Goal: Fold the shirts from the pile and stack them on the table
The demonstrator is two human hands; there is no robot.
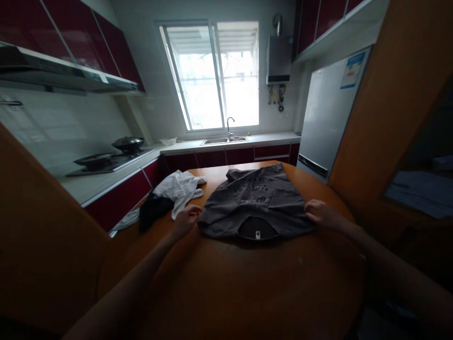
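Observation:
A dark grey T-shirt [283, 200] lies spread on the round wooden table [226, 283]. Its neckline, with a small white label inside, faces me, and dark lettering or a print runs across the chest. At the shirt's left side, my left hand [184, 221] has its fingers curled in a pinch on the edge of the cloth. My right hand [320, 215] pinches the opposite side, around the sleeve. The fingertips of both hands are partly hidden against the fabric.
Left of the shirt, a crumpled white garment [179, 186] and a black garment [154, 210] lie in a heap at the table's edge. Beyond stand a counter with a sink [224, 140], a stove with pans [94, 160] and a fridge [329, 108] at the right.

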